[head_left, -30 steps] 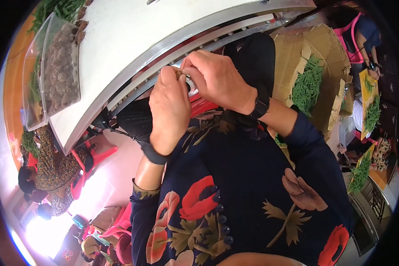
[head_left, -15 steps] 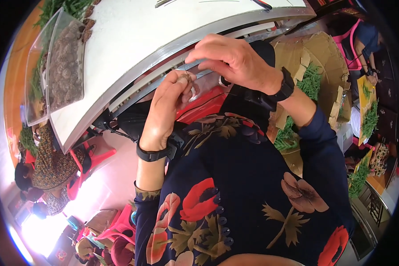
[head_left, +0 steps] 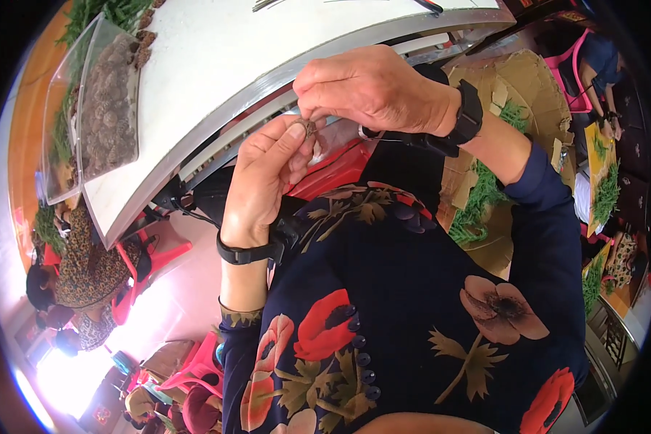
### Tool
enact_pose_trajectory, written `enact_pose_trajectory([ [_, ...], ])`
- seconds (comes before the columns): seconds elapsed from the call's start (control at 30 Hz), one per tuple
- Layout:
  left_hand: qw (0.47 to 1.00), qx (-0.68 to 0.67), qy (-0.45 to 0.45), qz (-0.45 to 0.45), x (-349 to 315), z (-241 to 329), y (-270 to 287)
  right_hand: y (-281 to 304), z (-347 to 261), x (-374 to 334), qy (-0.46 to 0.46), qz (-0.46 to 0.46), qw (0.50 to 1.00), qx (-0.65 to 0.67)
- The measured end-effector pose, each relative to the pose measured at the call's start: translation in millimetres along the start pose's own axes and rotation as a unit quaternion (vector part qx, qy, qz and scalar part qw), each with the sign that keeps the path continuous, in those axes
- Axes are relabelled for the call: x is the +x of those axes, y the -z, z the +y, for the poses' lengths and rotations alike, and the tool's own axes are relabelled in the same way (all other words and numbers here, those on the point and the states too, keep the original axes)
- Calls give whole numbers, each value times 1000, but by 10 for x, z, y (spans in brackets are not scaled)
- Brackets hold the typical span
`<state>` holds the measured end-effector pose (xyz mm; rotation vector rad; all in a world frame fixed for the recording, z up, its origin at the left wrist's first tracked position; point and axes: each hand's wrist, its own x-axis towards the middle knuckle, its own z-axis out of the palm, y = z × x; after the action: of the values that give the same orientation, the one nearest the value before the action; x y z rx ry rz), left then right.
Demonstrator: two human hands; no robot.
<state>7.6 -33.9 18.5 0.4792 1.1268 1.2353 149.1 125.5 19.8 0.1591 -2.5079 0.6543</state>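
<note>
One navy blouse [head_left: 405,282]: worn by the person, nearest to view, printed with large red and dusty-pink flowers and closed by a row of dark buttons.
Left hand [head_left: 260,170]: gripping a small brown pine cone between thumb and fingers, a black band [head_left: 244,254] around the wrist.
Right hand [head_left: 376,90]: thumb and fingertips pinched together at the top of the cone; whether they grip something thin there cannot be told. A black watch-like band [head_left: 470,112] circles this wrist.
Pine cone [head_left: 309,127]: held in front of the body, beside the near edge of the table.
Red plastic surface [head_left: 340,172]: below the hands, partly hidden by them.
White tabletop [head_left: 224,54]: beyond the hands, metal-edged, with thin wire-like pieces [head_left: 269,3] at the top of the view.
Clear plastic bin [head_left: 60,119]: at the table's left end, holding many pine cones [head_left: 110,116]; loose cones [head_left: 145,47] lie just beside it.
Cardboard box [head_left: 539,87]: to the right, torn-edged, containing green sprigs [head_left: 477,210].
Co-workers: one in a patterned top [head_left: 94,260] far left, near a pink-red chair [head_left: 164,253]; another in dark blue [head_left: 599,61] far right.
</note>
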Motion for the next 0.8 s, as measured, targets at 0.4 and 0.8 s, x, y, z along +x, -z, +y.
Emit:
enact_pose_trajectory([
  [0.4, 964, 161, -175, 117, 211, -188, -98, -247, -51, -168, -256, 134, 949, 129],
  [0.8, 987, -4, -134, 89, 345, -223, -76, -443, -99, -139, -407, 214, 743, 487],
])
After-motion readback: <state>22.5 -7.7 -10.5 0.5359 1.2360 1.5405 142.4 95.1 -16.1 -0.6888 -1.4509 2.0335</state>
